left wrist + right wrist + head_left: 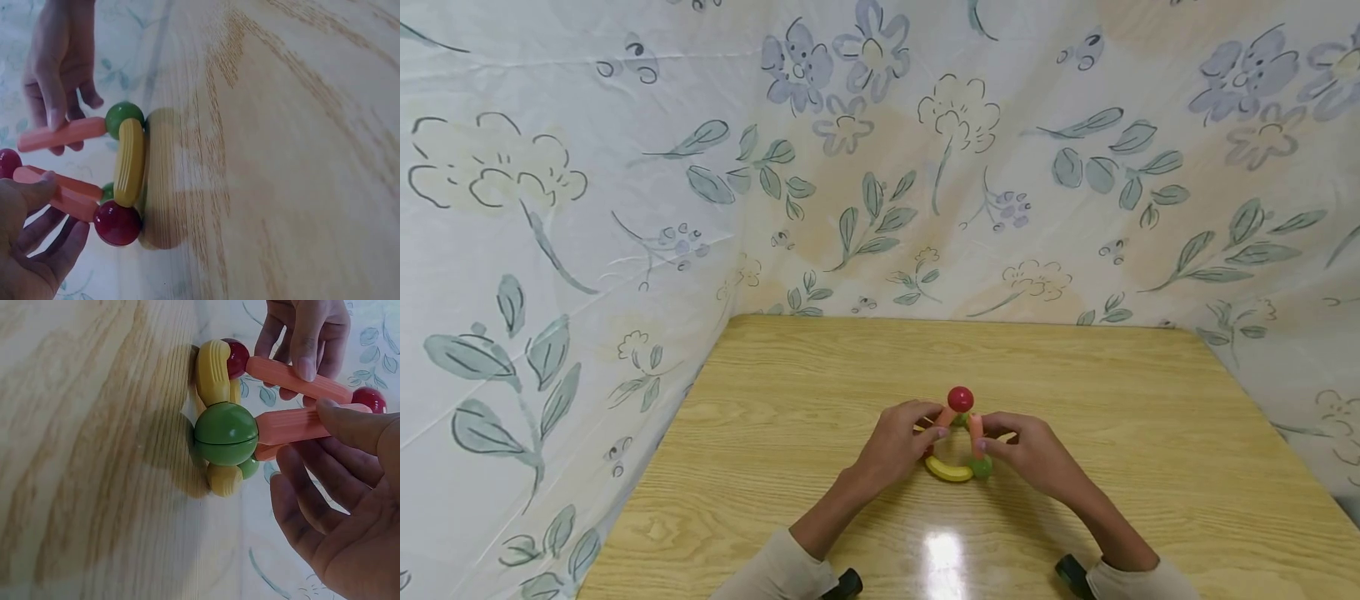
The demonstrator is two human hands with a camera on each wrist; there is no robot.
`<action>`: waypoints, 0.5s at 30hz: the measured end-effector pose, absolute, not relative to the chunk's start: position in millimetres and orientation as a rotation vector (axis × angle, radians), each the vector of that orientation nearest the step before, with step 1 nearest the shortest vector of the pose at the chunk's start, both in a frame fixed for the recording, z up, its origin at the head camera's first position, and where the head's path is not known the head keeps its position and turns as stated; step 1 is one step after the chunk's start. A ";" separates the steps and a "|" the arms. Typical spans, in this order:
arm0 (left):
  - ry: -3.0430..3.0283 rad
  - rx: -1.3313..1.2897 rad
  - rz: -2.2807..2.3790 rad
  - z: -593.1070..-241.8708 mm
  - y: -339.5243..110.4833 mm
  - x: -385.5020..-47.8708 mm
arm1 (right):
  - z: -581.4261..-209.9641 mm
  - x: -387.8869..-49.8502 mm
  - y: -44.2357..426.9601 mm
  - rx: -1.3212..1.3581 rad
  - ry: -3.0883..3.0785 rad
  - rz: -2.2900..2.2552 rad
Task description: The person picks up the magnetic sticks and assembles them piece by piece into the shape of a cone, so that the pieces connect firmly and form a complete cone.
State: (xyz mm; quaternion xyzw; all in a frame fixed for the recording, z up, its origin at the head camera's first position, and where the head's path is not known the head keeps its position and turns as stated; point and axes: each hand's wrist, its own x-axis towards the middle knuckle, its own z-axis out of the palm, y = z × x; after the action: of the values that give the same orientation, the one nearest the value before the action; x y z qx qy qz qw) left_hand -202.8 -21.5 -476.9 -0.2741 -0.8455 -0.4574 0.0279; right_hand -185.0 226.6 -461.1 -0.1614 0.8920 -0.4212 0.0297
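Note:
A small ring-shaped build of toy rods and balls stands on the table. Its base has curved yellow rods [129,164] joined by green balls [226,433] and a dark red ball [117,223]. Coral sticks rise from the balls. My left hand [891,442] pinches one coral stick [294,375] between thumb and fingers; a red ball [960,399] sits at that stick's upper end. On the other side, my right hand [1030,450] pinches another coral stick [65,134] above a green ball. A third stick is partly hidden behind.
The build sits on a wooden table [820,367]. A floral cloth [880,208] hangs behind the table and along its sides. Dark cylindrical devices [1073,575] show at both wrists, near the beige sleeves [778,571].

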 end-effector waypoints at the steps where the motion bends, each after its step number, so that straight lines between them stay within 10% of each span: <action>1: -2.609 -0.847 -1.406 -476.9 -21.5 -202.6 | -461.5 -185.7 225.8 -0.501 2.753 -1.306; 15: -2.625 -0.850 -1.406 -476.5 -21.4 -202.0 | -464.3 -188.7 223.9 -0.511 2.745 -1.313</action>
State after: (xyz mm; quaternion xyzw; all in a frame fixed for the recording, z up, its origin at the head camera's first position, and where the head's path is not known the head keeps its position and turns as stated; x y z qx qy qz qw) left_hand -202.0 -21.4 -476.5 -0.2743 -0.8475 -0.4538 0.0225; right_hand -188.7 223.9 -464.3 -0.1656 0.8893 -0.4253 0.0280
